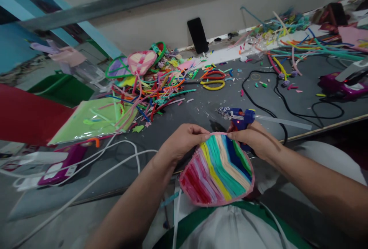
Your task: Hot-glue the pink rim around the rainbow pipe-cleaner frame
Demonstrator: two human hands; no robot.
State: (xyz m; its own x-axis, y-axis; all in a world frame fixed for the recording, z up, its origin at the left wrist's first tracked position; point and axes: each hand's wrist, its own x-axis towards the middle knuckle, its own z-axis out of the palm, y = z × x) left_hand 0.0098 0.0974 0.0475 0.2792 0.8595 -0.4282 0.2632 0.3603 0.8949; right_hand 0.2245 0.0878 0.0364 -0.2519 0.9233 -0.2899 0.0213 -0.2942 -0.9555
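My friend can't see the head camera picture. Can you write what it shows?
A left hand and right hand hold a rainbow-striped craft piece by its pink edge, with a blue glue gun also in the right hand. On the grey table are scissors and a messy pile of colourful strips; a black phone leans on the wall.

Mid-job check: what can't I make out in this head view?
Head view:
Striped piece: underside faces away from the camera.
Blue glue gun: grip partly hidden behind the right hand; label print too small to read.
Purple power strip at far right: cut off by the right edge.
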